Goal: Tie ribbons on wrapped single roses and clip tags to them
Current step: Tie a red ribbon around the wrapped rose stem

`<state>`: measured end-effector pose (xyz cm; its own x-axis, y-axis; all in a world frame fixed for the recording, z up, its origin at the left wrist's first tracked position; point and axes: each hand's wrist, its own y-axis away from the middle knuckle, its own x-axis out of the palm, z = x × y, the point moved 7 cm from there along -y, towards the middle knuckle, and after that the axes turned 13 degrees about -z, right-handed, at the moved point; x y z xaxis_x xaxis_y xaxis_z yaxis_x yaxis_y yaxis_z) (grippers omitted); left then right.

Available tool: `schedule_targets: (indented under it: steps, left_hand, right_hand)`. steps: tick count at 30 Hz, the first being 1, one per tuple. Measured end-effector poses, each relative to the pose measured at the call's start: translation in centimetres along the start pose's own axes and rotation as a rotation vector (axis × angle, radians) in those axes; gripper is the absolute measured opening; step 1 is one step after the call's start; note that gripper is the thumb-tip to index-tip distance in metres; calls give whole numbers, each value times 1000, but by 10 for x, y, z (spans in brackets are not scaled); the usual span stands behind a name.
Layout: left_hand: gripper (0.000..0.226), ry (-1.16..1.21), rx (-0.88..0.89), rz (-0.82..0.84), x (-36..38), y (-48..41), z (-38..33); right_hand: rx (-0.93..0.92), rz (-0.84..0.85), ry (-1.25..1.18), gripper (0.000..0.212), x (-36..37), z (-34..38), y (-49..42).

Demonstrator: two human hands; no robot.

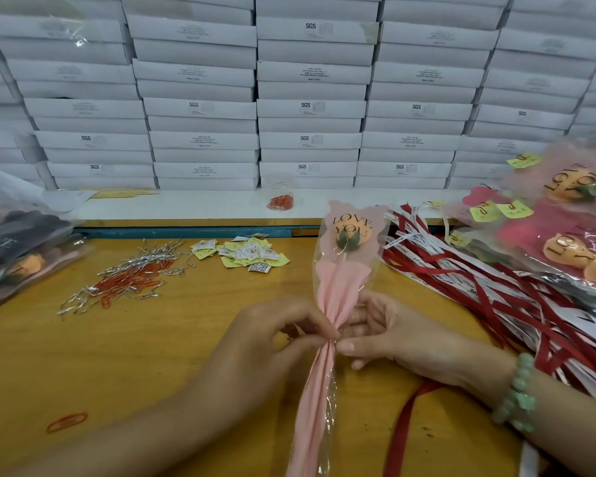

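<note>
Pinching the rose (344, 266) at its gathered neck, left hand (272, 335) and right hand (393, 335) meet fingertip to fingertip over the wooden table (186, 325). White boxes (310, 108) are stacked behind. A bag (281, 201) holds red clips. Tags (245, 253) lie left, ribbons (461, 270) right.
</note>
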<state>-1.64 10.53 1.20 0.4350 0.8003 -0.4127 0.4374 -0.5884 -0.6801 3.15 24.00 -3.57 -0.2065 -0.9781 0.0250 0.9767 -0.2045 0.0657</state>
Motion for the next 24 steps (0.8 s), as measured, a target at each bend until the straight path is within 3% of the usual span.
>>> schedule_targets:
  steps: [5,10,17,24]
  left_hand:
    - [17,323,-386,-40,-1,0,27]
    - [13,437,-520,0,3,3,40]
    - [9,387,-398,27,-1,-3,35]
    - [15,27,-181,-15,-5,-2,23]
  right_hand:
    - [-5,-7,-19,52,-1,-1,-2]
    - [0,-11,-45,47,-2,-1,-2]
    - [-3,-16,-72,47,-2,0,-2]
    - [-9,-12,-85,50,-2,1,-2]
